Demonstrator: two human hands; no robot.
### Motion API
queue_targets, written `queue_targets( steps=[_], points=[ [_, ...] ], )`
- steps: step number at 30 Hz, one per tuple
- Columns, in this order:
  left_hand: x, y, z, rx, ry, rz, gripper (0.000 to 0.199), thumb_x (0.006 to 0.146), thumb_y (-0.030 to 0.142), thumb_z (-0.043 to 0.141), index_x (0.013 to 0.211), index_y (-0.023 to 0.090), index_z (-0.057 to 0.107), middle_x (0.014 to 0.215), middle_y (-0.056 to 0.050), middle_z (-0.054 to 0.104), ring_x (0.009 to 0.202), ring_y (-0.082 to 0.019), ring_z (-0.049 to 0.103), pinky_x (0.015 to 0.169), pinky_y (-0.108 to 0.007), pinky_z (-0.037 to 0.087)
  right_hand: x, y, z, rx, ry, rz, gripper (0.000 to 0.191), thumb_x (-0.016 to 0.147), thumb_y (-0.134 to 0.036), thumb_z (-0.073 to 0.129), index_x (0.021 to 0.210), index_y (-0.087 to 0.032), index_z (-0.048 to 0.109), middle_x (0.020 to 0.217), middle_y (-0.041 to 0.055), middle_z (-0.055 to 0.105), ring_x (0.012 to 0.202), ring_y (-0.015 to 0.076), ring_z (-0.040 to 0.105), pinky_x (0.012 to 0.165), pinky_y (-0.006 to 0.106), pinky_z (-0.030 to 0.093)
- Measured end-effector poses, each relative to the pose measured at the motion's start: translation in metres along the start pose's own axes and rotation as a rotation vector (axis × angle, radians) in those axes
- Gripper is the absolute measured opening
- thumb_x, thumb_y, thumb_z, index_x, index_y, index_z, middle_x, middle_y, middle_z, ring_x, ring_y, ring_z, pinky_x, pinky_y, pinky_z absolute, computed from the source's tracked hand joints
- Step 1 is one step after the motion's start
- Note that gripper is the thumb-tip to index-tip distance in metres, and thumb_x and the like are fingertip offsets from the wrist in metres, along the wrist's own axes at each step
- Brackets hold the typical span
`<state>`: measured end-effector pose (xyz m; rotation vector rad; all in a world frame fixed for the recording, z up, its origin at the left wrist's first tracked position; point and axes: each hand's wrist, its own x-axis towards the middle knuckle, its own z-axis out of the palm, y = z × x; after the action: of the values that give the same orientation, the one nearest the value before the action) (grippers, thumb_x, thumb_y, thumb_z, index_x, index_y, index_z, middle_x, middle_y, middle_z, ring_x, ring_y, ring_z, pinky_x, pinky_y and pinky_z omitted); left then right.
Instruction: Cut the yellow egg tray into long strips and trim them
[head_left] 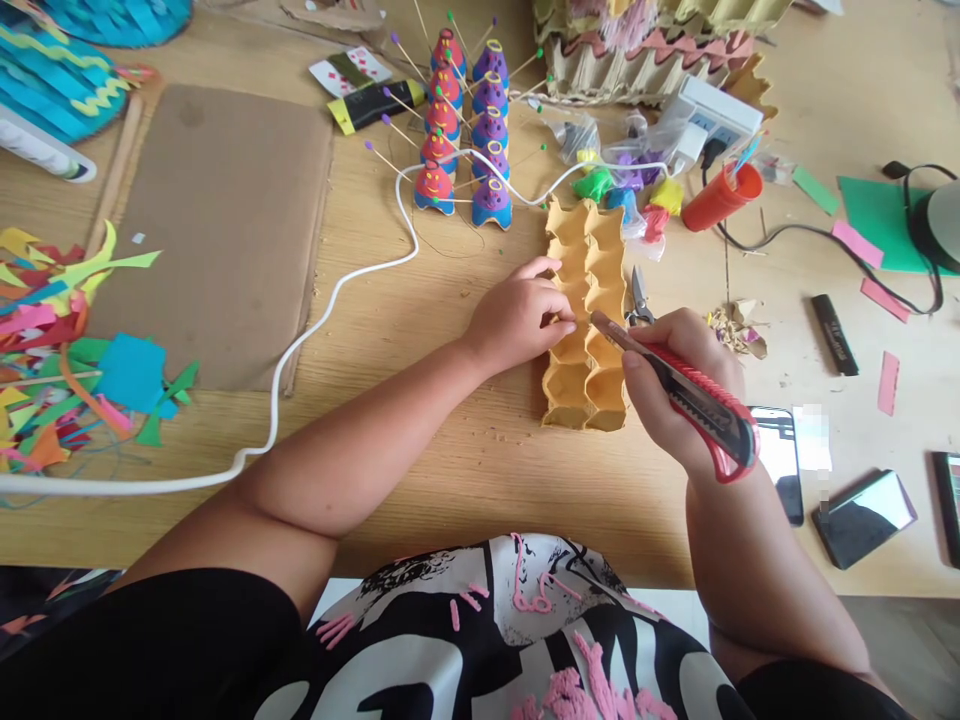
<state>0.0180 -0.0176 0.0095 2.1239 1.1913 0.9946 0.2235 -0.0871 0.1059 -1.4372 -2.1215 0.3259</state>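
A yellow egg carton strip [585, 385], two cups wide, lies on the wooden table in front of me. My left hand [521, 312] rests on its left edge, fingers curled over the rim and gripping it. In my right hand [679, 375] is a red utility knife [694, 395], its tip pointing left at the carton's middle ridge. Whether the blade touches the cardboard I cannot tell. Scissors [639, 298] lie just right of the carton, partly hidden by the right hand.
Red and purple painted carton figures [491, 200] with pins stand behind. A white cable [330, 300] crosses the table on the left, over a brown cardboard sheet [217, 230]. Paper scraps [135, 375] lie far left. Phones [780, 465], a power strip [712, 110] and clay bags [600, 180] are right.
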Motion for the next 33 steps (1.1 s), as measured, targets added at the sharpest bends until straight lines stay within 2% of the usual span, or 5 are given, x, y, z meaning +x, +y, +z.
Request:
queue_targets(
  steps=[9, 15, 23, 29, 33],
  points=[
    [0.0, -0.001, 0.0, 0.008, 0.005, 0.01, 0.007, 0.084, 0.02, 0.075, 0.079, 0.023, 0.079, 0.077, -0.004, 0.075, 0.137, -0.032, 0.061, 0.11, -0.048, 0.055, -0.021, -0.008, 0.01, -0.178, 0.019, -0.144, 0.012, 0.092, -0.033, 0.064, 0.102, -0.028, 0.059, 0.077, 0.0021, 0.07, 0.066, 0.022, 0.065, 0.062, 0.036, 0.05],
    [0.0, -0.002, 0.0, -0.001, 0.005, 0.012, 0.007, 0.083, 0.019, 0.077, 0.078, 0.022, 0.078, 0.079, -0.004, 0.076, 0.137, -0.033, 0.062, 0.108, -0.048, 0.055, -0.033, -0.013, 0.006, -0.098, 0.033, -0.134, 0.014, 0.091, -0.028, 0.065, 0.104, -0.03, 0.058, 0.08, 0.0004, 0.073, 0.064, 0.0205, 0.067, 0.06, 0.034, 0.053],
    [0.0, -0.001, 0.001, -0.006, 0.024, 0.012, 0.007, 0.083, 0.019, 0.076, 0.078, 0.023, 0.078, 0.075, -0.003, 0.075, 0.137, -0.032, 0.062, 0.11, -0.048, 0.054, -0.031, -0.011, 0.006, -0.103, 0.115, -0.081, 0.014, 0.091, -0.031, 0.064, 0.105, -0.031, 0.063, 0.082, 0.0004, 0.075, 0.067, 0.0212, 0.069, 0.063, 0.036, 0.056],
    [0.0, -0.003, 0.001, -0.008, 0.019, 0.014, 0.007, 0.083, 0.018, 0.077, 0.078, 0.023, 0.078, 0.078, -0.003, 0.076, 0.137, -0.032, 0.062, 0.11, -0.048, 0.055, -0.026, -0.009, 0.008, -0.095, 0.122, -0.113, 0.013, 0.09, -0.029, 0.066, 0.102, -0.026, 0.064, 0.079, -0.0006, 0.073, 0.063, 0.0173, 0.065, 0.061, 0.031, 0.053],
    [0.0, -0.003, 0.002, -0.008, 0.019, 0.013, 0.006, 0.082, 0.018, 0.077, 0.078, 0.023, 0.078, 0.077, -0.003, 0.075, 0.138, -0.032, 0.061, 0.11, -0.048, 0.055, -0.025, -0.012, 0.004, -0.096, 0.072, -0.083, 0.013, 0.091, -0.032, 0.065, 0.102, -0.026, 0.063, 0.078, 0.0002, 0.072, 0.065, 0.0186, 0.066, 0.061, 0.032, 0.052]
  ],
)
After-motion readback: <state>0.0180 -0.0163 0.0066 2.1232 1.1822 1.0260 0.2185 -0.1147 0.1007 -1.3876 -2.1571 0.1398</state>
